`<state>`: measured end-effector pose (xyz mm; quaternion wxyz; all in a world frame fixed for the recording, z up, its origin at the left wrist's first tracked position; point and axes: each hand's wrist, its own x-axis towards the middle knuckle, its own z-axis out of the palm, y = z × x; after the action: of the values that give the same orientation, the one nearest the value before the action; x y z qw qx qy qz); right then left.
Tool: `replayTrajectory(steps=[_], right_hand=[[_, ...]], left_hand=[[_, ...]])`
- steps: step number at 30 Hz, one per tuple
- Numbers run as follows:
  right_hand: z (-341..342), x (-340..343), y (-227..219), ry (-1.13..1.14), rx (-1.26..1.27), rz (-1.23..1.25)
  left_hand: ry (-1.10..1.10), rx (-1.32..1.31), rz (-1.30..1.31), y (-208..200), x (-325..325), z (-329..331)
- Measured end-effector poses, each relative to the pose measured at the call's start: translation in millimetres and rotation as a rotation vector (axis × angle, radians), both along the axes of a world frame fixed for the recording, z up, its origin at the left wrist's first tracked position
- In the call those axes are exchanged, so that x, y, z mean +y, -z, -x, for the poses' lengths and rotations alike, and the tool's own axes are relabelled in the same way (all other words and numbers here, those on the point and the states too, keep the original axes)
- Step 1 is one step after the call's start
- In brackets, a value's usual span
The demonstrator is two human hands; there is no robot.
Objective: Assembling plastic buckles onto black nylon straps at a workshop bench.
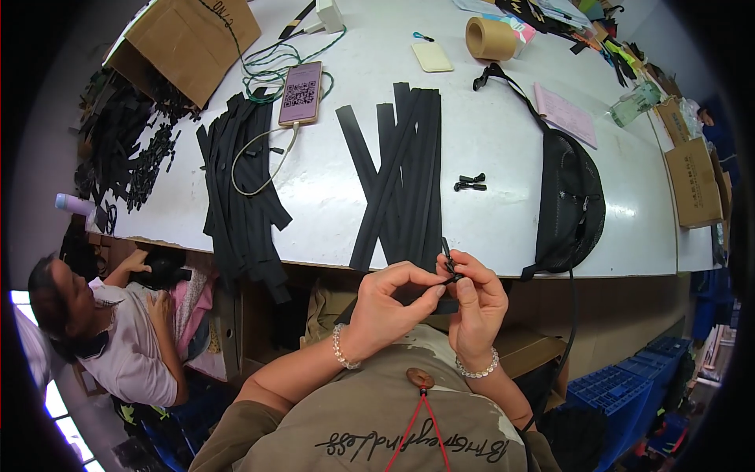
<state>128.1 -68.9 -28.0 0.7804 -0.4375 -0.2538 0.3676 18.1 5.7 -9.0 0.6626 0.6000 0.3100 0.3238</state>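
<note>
In front of my chest, just past the table's near edge, my left hand (391, 305) and my right hand (477, 311) meet fingertip to fingertip. Between their pinched thumbs and fingers is a small black zipper slider (448, 266) with a long pull, partly covered by the fingers. A short bit of black strip shows below the fingers; whether it is joined to the slider I cannot tell. Long black zipper strips (429, 169) lie in a loose bundle just beyond my hands. To their right lie a few more sliders (470, 182).
Another strip pile (240, 185) hangs over the front edge. A phone (301, 93) with a cable, a cardboard box (185, 47) and heaped black parts (130, 149) are leftward. A black waist bag (568, 204), a notepad (568, 114) and a tape roll (489, 38) lie rightward. A co-worker (118, 338) sits left.
</note>
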Motion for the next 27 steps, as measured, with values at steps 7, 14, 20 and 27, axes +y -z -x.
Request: replayTrajectory(steps=[7, 14, 20, 27], right_hand=[[-1, 1, 1, -0.001, -0.019, 0.003], [0, 1, 1, -0.026, -0.048, 0.035], [6, 1, 2, 0.022, -0.039, 0.041], [10, 2, 3, 0.046, -0.027, 0.032]], left_hand=[[0.016, 0.040, -0.076, -2, 2, 1], [-0.009, 0.032, -0.007, 4, -1, 1], [0.015, 0.032, 0.096, 6, -3, 2], [-0.043, -0.069, 0.036, 13, -5, -1]])
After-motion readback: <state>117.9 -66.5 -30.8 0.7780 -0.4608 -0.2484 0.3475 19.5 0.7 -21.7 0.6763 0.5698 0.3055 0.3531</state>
